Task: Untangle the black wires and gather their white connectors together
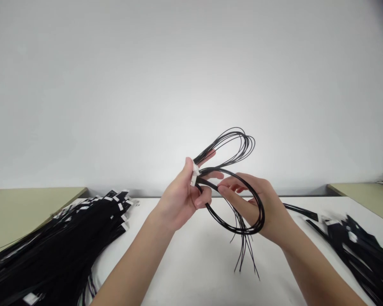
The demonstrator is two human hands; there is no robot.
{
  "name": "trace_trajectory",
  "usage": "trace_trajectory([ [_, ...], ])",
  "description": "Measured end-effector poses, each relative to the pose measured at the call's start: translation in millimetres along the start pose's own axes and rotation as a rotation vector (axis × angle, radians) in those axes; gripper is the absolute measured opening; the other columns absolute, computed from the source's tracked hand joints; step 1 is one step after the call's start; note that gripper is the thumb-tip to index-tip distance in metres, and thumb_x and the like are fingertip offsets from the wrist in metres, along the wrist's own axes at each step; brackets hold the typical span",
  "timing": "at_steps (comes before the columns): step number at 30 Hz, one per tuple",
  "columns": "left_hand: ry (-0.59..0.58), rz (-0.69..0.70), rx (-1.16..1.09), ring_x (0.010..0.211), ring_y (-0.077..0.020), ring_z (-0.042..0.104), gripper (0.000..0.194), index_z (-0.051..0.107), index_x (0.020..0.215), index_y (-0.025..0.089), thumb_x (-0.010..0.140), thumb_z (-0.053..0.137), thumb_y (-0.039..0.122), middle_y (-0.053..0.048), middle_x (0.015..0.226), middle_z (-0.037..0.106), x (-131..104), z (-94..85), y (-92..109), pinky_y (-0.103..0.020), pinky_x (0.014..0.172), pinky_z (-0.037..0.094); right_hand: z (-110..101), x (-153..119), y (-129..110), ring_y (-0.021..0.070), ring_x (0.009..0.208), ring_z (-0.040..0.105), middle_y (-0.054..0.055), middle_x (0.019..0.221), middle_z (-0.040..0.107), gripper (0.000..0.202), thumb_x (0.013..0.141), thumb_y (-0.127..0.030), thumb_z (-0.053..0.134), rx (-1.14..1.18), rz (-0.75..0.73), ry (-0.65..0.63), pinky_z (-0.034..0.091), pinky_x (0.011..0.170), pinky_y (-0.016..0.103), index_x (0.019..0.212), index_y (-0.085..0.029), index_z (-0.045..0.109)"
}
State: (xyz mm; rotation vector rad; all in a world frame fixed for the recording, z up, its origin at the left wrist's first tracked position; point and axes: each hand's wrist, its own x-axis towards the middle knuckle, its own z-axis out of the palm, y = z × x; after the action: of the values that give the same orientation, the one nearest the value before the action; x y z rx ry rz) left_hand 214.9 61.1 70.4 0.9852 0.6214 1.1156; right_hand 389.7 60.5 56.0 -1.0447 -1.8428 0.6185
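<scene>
A black wire harness (260, 204) is held up in front of me, bent into two loops, with thin loose wire ends hanging below. My left hand (187, 193) grips it at the white connectors (194, 173), thumb and fingers around them. My right hand (253, 202) pinches the black cable just right of the connectors, between thumb and fingertips. The larger loop passes in front of my right hand. The upper loop of thin wires stands out to the upper right of my left hand.
A large pile of black cables with white connectors (60, 246) lies at the left of the white table (191, 267). More black cables (360, 250) lie at the right. Greenish-yellow surfaces flank the table, and a pale wall (191, 85) stands behind.
</scene>
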Motion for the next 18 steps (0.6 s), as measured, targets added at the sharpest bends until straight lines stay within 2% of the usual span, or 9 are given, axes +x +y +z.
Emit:
trace_trajectory([
  [6, -0.048, -0.024, -0.008, 0.041, -0.0004, 0.033, 0.044, 0.055, 0.126, 0.035, 0.092, 0.039, 0.058, 0.001, 0.088, 0.065, -0.2, -1.7, -1.4, -0.020, 0.051, 0.034, 2.8, -0.8, 0.3, 0.0132, 0.065, 0.050, 0.000, 0.064, 0.055, 0.020, 0.085, -0.032, 0.058, 0.016, -0.015, 0.000, 0.031, 0.044, 0.021, 0.070, -0.020, 0.059],
  [9, -0.046, -0.013, 0.016, 0.042, -0.0002, 0.033, 0.043, 0.056, 0.125, 0.036, 0.092, 0.039, 0.058, 0.001, 0.091, 0.064, -0.2, -1.8, -1.7, -0.020, 0.051, 0.034, 3.1, -0.8, -1.0, 0.0117, 0.061, 0.047, -0.001, 0.065, 0.054, 0.017, 0.084, -0.029, 0.058, 0.023, -0.019, 0.027, 0.034, 0.047, 0.022, 0.071, -0.019, 0.060],
  [13, -0.050, -0.007, 0.064, 0.043, -0.0001, 0.033, 0.044, 0.055, 0.126, 0.036, 0.092, 0.037, 0.058, -0.001, 0.097, 0.063, 0.3, -3.0, -3.4, -0.021, 0.053, 0.035, 3.9, 0.4, -0.6, 0.0112, 0.061, 0.047, -0.002, 0.061, 0.051, 0.023, 0.087, -0.030, 0.055, 0.045, 0.045, -0.012, 0.037, 0.051, 0.021, 0.067, -0.018, 0.055],
  [18, -0.055, 0.000, 0.107, 0.043, -0.0021, 0.032, 0.049, 0.053, 0.129, 0.035, 0.091, 0.036, 0.060, 0.002, 0.076, 0.058, 1.4, -4.2, -5.3, -0.022, 0.053, 0.033, 5.6, 0.0, 1.9, 0.0115, 0.064, 0.048, 0.000, 0.068, 0.055, 0.015, 0.087, -0.029, 0.055, 0.048, 0.007, 0.040, 0.038, 0.049, 0.020, 0.078, -0.019, 0.061],
])
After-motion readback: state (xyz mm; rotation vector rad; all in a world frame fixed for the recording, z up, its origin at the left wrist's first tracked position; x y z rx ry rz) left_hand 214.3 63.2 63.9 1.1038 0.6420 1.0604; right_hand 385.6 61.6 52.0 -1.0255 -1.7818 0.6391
